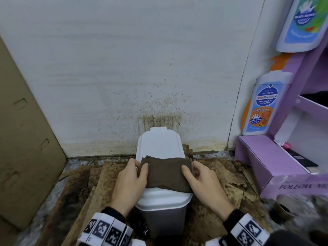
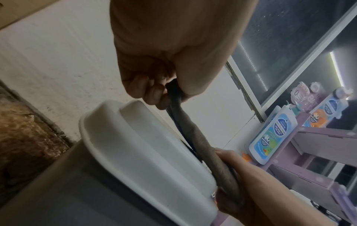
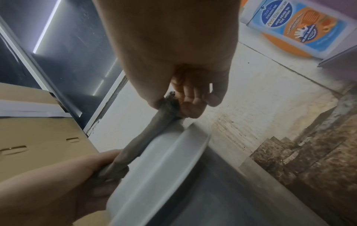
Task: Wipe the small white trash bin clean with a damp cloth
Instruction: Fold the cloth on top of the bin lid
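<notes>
A small trash bin (image 1: 160, 145) with a white lid and grey body stands on the floor against the wall. A folded brown cloth (image 1: 166, 172) is stretched just above the lid's middle. My left hand (image 1: 131, 176) pinches the cloth's left edge between thumb and fingers. My right hand (image 1: 198, 176) pinches its right edge the same way. In the left wrist view the cloth (image 2: 195, 137) runs edge-on from my left hand (image 2: 164, 88) to the right hand (image 2: 241, 175), over the lid (image 2: 139, 145). The right wrist view shows the cloth (image 3: 146, 134) held over the lid (image 3: 166, 165).
A purple cardboard display stand (image 1: 276, 157) with wash-bottle cutouts (image 1: 262, 107) is close on the right. A brown cardboard box (image 1: 23, 139) leans at the left. The white wall (image 1: 133, 68) is stained brown above the bin. Dirty cardboard sheets (image 1: 85, 185) cover the floor.
</notes>
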